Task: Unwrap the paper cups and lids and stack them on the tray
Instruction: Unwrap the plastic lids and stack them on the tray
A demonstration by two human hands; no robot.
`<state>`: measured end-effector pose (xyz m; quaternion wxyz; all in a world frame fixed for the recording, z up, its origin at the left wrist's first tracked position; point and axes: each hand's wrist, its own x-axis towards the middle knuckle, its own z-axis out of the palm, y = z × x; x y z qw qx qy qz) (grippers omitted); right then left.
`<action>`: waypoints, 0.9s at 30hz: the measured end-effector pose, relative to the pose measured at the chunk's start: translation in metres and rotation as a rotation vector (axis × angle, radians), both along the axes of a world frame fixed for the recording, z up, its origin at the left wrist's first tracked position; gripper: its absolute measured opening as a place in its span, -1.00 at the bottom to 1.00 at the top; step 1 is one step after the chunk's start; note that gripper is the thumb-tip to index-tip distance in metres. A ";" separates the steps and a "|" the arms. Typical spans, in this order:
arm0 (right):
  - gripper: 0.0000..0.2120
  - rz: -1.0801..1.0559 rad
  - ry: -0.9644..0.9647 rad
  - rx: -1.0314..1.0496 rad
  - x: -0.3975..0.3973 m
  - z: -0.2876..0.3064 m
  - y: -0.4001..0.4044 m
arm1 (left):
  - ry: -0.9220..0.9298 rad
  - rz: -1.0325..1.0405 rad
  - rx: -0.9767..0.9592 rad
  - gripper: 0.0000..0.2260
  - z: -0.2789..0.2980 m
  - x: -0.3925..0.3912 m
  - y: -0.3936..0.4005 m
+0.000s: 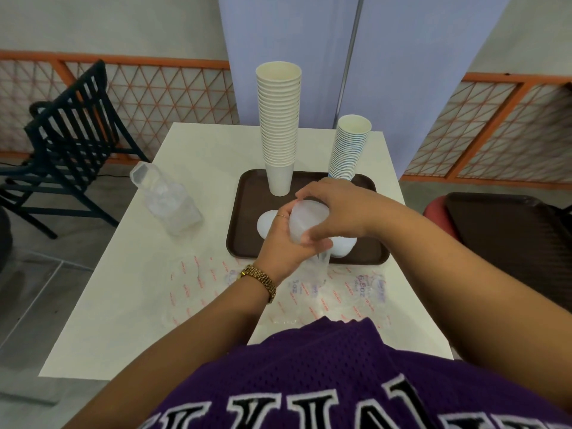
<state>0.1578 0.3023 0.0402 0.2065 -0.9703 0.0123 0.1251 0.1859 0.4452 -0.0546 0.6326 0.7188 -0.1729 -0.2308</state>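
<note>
I have both hands over the tray's [247, 212] near half: my left hand [283, 243] and right hand [334, 209] grip the lids [305, 222] still in their wrap. Cups [279, 125] stand at the tray's far edge; open table [123, 305] lies left.

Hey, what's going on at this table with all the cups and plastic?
A person is unpacking cups and lids onto a brown tray. Both hands, left hand and right hand, grip a stack of white lids above the tray, with clear wrap hanging below it. A tall cup stack and a shorter cup stack already stand on the tray, and some lids lie there. Another wrapped sleeve waits on the table, with empty wrappers near the person.
</note>
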 end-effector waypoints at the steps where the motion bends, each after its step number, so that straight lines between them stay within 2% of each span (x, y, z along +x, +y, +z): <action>1: -0.22 0.017 0.021 -0.052 0.002 0.001 0.002 | -0.021 0.000 0.018 -0.30 -0.001 0.000 -0.001; 5: -0.25 0.038 0.069 -0.053 0.008 0.001 0.003 | -0.027 0.003 0.045 -0.30 -0.002 -0.001 -0.003; 9: -0.32 0.017 0.091 0.113 0.007 0.002 -0.007 | 0.000 0.010 0.042 -0.30 -0.006 0.001 -0.002; 12: -0.47 -0.031 0.060 0.224 0.005 -0.002 -0.013 | 0.005 0.020 0.048 -0.29 -0.010 0.003 -0.001; 16: -0.65 -0.087 -0.033 0.203 0.007 -0.016 -0.019 | -0.003 0.031 0.084 -0.32 -0.015 0.003 -0.001; 22: -0.74 -0.385 -0.160 0.402 0.020 -0.050 -0.046 | 0.020 0.071 0.168 -0.25 -0.027 0.008 0.001; 27: -0.76 -0.634 -0.060 0.459 0.027 -0.098 -0.084 | 0.075 0.136 0.188 -0.27 -0.036 0.010 0.009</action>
